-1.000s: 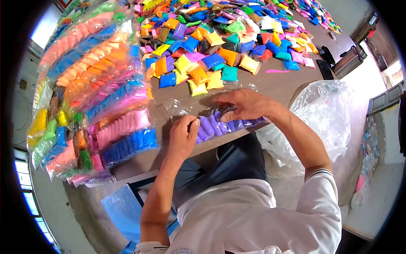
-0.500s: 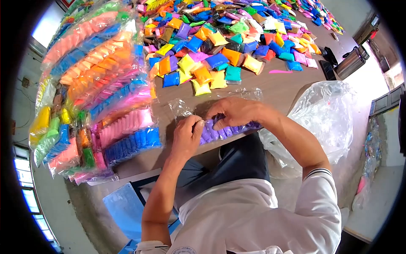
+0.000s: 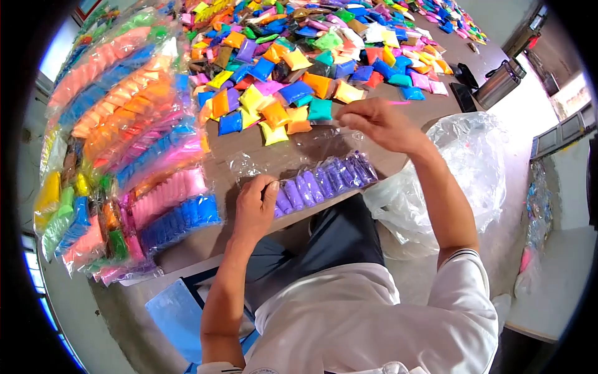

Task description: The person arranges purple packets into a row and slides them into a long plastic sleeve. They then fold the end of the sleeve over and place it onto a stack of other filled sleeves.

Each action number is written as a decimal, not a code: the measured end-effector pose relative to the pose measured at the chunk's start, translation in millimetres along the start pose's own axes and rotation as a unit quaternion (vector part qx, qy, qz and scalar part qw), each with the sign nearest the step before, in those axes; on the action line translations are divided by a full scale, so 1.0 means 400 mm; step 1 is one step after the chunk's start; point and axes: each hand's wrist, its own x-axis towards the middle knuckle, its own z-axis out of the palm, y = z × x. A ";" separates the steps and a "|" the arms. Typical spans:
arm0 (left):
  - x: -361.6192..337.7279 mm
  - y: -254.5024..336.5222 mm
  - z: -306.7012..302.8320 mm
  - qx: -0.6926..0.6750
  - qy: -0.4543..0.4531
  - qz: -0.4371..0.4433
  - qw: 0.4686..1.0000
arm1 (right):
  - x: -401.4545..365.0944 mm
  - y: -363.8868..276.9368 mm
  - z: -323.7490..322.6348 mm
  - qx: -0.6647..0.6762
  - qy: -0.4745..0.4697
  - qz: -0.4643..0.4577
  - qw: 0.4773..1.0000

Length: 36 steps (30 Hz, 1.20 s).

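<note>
Head view: 1 clear plastic bag of slim purple packets lies on a brown tabletop. The bare left hand grasps the bag's left end; beyond its right half hovers the bare right hand, fingers curled, contents impossible to tell. Beyond the bag spread multicoloured pillow-shaped packets; left of it, stacked clear bags of coloured packets.

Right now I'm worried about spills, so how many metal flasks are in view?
1: the metal flask near the table's right edge, off to the right of the right hand. Others may be hidden behind the heaped packets.
</note>
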 end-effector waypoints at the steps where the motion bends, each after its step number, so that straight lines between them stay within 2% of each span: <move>1: 0.001 0.001 0.001 -0.002 -0.001 0.002 1.000 | -0.019 -0.003 -0.022 -0.001 0.002 0.001 1.000; 4: 0.003 0.006 0.001 -0.005 -0.005 -0.006 1.000 | -0.073 -0.005 -0.037 -0.134 -0.044 0.071 0.987; 7: -0.001 0.006 0.002 0.009 -0.006 -0.017 1.000 | -0.091 0.054 0.000 -0.125 -0.058 0.044 0.989; 12: -0.001 0.003 0.001 0.000 -0.001 -0.011 1.000 | -0.077 0.103 0.017 -0.074 -0.091 0.051 0.992; 14: -0.002 0.000 0.003 -0.001 0.004 -0.007 1.000 | -0.079 0.120 0.018 -0.004 -0.098 0.098 0.990; 18: -0.002 0.002 0.005 0.007 0.003 -0.006 1.000 | -0.091 0.129 0.013 0.004 -0.110 0.092 0.990; 20: -0.002 0.005 0.005 0.003 0.005 -0.004 1.000 | -0.096 0.109 0.007 0.007 -0.118 0.123 0.985; 21: -0.003 0.004 0.004 0.000 0.007 -0.004 1.000 | -0.099 0.099 0.007 0.008 -0.118 0.123 0.985; 23: -0.004 0.002 0.005 0.002 0.007 -0.005 1.000 | -0.111 0.076 0.006 0.088 -0.099 0.052 0.990; 27: -0.004 0.002 0.009 -0.001 0.011 -0.002 1.000 | -0.108 0.026 0.011 0.011 -0.077 0.095 0.992; 29: -0.003 0.008 0.007 -0.003 0.011 -0.004 1.000 | -0.093 0.069 0.027 -0.037 -0.112 0.038 0.992; 32: -0.006 0.006 0.007 -0.003 0.013 -0.003 1.000 | -0.072 0.145 0.031 0.020 -0.142 0.024 0.989; 36: -0.007 -0.004 0.011 -0.001 0.015 0.002 1.000 | -0.067 0.116 0.026 0.028 -0.150 0.043 0.987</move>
